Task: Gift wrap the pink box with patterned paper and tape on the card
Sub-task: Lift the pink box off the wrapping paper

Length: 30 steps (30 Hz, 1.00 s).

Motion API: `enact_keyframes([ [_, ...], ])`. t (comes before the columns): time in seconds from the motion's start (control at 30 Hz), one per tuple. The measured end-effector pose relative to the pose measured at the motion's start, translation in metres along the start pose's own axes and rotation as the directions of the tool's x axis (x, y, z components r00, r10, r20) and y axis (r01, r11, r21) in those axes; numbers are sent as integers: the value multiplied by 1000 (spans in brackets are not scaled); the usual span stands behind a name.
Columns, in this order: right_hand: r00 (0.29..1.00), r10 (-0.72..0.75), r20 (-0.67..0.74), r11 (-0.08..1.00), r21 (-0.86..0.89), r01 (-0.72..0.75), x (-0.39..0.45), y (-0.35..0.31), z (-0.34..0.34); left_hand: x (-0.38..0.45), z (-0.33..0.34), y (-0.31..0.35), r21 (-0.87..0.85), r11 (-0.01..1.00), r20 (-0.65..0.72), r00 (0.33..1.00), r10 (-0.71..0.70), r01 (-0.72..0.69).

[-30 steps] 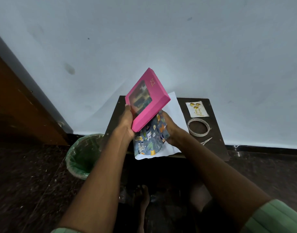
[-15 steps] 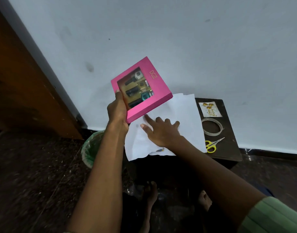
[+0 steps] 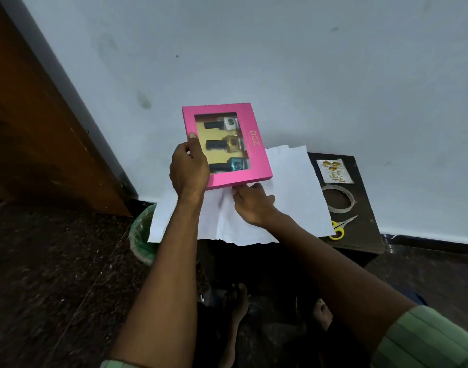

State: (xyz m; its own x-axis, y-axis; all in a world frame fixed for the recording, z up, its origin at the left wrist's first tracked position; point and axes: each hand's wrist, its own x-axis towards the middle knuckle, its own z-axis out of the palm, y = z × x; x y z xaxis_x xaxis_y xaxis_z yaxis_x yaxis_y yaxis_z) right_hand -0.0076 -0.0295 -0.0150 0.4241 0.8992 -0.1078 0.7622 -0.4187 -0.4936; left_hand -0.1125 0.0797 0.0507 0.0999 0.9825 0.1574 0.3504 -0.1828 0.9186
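Since half a second ago the pink box has turned to face the camera more squarely, its window now showing three small bottles, and the right hand has slid along the paper toward the box's lower edge. The left hand grips the box by its left side, thumb curled onto the front rim, and holds it in the air above the far left part of the paper. The paper lies white side up on the small dark table, its left end hanging past the table over a green bin. The right hand lies flat on the paper with fingers fairly straight, fingertips just under the box; whether they touch the box I cannot tell. Right of the paper, the card lies at the table's far end, the tape roll sits just nearer than it, and yellow-handled scissors lie nearest, their handles touching the paper's edge.
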Motion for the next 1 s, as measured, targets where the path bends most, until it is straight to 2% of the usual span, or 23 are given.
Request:
enact_keyframes([
  [0.13,992,-35,120,948,-310,71,-3,5,7,1,4,-7,22,999,28,999,-39,38],
  [0.2,992,-23,123,942,-329,63,-3,10,9,2,7,-14,-22,994,51,993,-109,110],
  [0.33,994,-39,98,953,-296,67,-2,20,4,5,10,-28,-98,957,180,950,-254,274],
  [0.43,997,-16,75,981,-191,30,1,24,-4,3,12,-32,-118,899,277,884,-377,421],
  [0.5,993,3,122,994,-107,11,4,32,-16,1,15,-36,-130,853,334,833,-442,505],
  [0.57,984,-30,176,996,87,14,3,40,-30,0,15,-37,-112,835,356,807,-472,538],
  [0.6,988,-27,154,975,222,-7,0,44,-36,1,17,-39,-99,831,366,797,-480,547],
  [0.67,991,99,94,844,520,-133,-3,49,-50,1,18,-44,-66,827,394,776,-492,558],
  [0.73,957,261,126,589,765,-261,0,56,-64,-2,19,-46,-26,841,426,767,-480,541],
  [0.8,906,350,238,314,881,-353,4,64,-74,-3,24,-49,53,870,448,767,-460,491],
  [0.83,892,346,289,235,894,-381,4,66,-75,-6,27,-48,86,884,462,768,-444,459],
  [0.87,885,343,314,213,892,-399,4,65,-73,-9,29,-46,103,895,483,765,-426,433],
  [1.0,866,407,291,291,857,-425,0,59,-61,-15,39,-45,128,941,526,783,-333,314],
])
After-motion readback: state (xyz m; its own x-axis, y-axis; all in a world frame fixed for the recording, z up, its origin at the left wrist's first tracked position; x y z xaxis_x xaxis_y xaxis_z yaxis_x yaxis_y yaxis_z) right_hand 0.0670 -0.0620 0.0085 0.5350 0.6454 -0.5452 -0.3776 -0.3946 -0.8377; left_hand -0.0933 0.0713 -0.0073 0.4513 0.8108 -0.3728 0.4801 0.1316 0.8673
